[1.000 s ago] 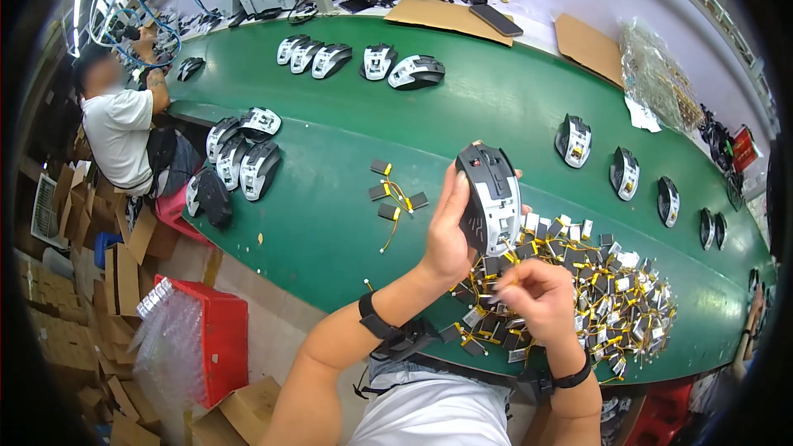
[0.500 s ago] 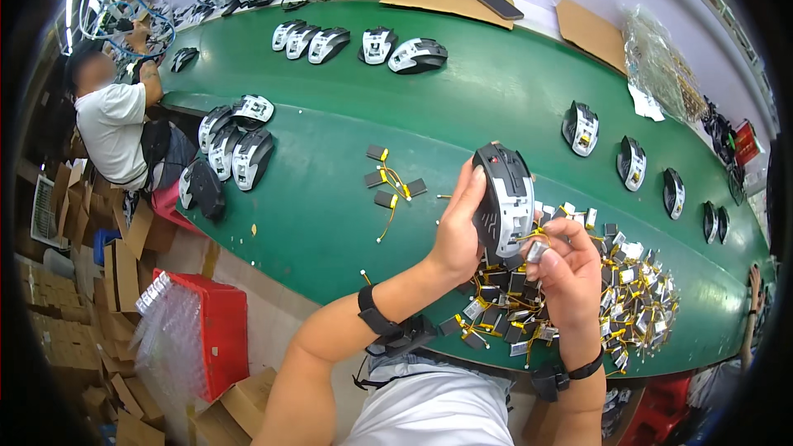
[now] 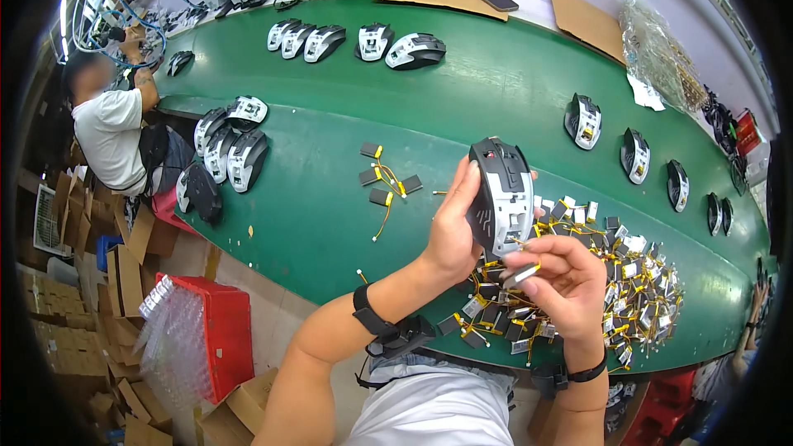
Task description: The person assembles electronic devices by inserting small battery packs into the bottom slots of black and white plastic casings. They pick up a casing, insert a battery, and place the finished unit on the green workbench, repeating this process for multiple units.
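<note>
Left hand (image 3: 453,241) clamped round mouse shell (image 3: 505,198) above green bench (image 3: 330,223), we judge to steady it | right hand (image 3: 572,285) pinching battery (image 3: 521,274) just beside shell's lower end, likely for fingertip control | battery pile (image 3: 636,297) near right hand, we infer for short reach

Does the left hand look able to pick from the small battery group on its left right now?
Probably not: the left hand is holding the mouse shell, though nothing bulky stands between that hand and the small battery group.

The held mouse shell (image 3: 505,192) looks smooth plastic, the tabletop (image 3: 322,186) glossy.
</note>
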`<state>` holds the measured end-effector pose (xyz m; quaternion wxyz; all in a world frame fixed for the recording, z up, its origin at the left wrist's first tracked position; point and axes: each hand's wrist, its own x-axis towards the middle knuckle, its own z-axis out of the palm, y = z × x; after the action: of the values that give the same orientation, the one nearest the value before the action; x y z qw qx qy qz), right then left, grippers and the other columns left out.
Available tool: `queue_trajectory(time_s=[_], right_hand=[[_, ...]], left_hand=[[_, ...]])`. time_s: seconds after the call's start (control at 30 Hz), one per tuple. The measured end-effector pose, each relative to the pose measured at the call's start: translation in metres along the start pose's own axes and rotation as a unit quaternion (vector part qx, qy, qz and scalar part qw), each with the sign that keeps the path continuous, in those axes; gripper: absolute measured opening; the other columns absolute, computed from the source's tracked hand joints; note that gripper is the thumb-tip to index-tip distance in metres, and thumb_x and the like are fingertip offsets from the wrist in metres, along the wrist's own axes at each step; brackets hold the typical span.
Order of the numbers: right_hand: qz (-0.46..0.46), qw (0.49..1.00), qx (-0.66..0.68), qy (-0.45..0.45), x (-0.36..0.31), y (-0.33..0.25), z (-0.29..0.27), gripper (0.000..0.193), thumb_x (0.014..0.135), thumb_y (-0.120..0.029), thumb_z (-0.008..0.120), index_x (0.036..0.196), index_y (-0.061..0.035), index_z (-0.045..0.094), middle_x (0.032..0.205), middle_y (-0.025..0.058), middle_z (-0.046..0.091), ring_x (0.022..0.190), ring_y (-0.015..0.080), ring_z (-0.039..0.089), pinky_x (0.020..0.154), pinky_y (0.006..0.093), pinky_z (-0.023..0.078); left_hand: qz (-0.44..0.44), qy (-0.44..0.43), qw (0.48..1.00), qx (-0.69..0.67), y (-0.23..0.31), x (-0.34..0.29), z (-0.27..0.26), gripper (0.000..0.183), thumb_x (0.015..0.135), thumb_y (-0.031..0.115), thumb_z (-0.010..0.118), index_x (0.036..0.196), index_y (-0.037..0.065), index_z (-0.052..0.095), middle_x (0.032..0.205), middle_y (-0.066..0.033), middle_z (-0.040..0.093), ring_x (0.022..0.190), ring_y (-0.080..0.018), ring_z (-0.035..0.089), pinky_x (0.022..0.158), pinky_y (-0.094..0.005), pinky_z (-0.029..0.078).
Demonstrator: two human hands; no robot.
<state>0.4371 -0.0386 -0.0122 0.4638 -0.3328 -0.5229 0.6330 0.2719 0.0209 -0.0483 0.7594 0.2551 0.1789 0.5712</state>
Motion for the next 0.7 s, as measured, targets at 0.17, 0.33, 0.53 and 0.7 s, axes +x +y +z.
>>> queue_trajectory(time_s=[0.17, 0.33, 0.53, 0.7], right_hand=[[-0.094, 0.979, -0.164, 0.079, -0.001, 0.008, -0.001, 0.033, 0.079, 0.008, 0.072, 0.108, 0.0067, 0.058, 0.099, 0.0189, 0.071, 0.086, 0.0165, 0.070, 0.075, 0.0265, 0.058], [-0.108, 0.957, -0.206, 0.171, 0.001, 0.016, 0.001, 0.025, 0.076, 0.005, 0.077, 0.097, 0.0041, 0.063, 0.082, 0.0078, 0.070, 0.073, 0.0109, 0.068, 0.066, 0.0225, 0.056], [-0.158, 0.937, -0.249, 0.190, 0.006, 0.027, 0.001, 0.023, 0.077, 0.002, 0.078, 0.094, -0.0006, 0.063, 0.099, 0.0077, 0.059, 0.080, 0.0090, 0.063, 0.065, 0.0203, 0.051], [-0.117, 0.974, -0.095, 0.172, 0.014, 0.028, -0.001, 0.019, 0.082, -0.001, 0.074, 0.094, -0.0014, 0.060, 0.103, 0.0067, 0.053, 0.071, 0.0068, 0.053, 0.071, 0.0244, 0.050]], left_hand=[[0.001, -0.010, 1.000, 0.014, -0.004, -0.007, 0.009, 0.047, 0.105, 0.041, 0.025, 0.141, 0.013, 0.034, 0.129, -0.0227, 0.054, 0.099, -0.0331, 0.066, 0.086, -0.0429, 0.056], [0.001, -0.003, 1.000, 0.024, -0.006, -0.006, 0.007, 0.045, 0.105, 0.040, 0.026, 0.140, 0.013, 0.033, 0.128, -0.0227, 0.054, 0.098, -0.0334, 0.066, 0.085, -0.0428, 0.056], [-0.013, 0.027, 0.999, 0.011, -0.009, -0.003, -0.001, 0.047, 0.104, 0.044, 0.025, 0.141, 0.016, 0.033, 0.128, -0.0215, 0.055, 0.100, -0.0346, 0.066, 0.085, -0.0445, 0.057], [0.027, -0.001, 0.998, 0.049, -0.002, -0.003, 0.009, 0.052, 0.104, 0.044, 0.025, 0.145, 0.013, 0.028, 0.129, -0.0224, 0.053, 0.100, -0.0338, 0.065, 0.086, -0.0437, 0.056]])
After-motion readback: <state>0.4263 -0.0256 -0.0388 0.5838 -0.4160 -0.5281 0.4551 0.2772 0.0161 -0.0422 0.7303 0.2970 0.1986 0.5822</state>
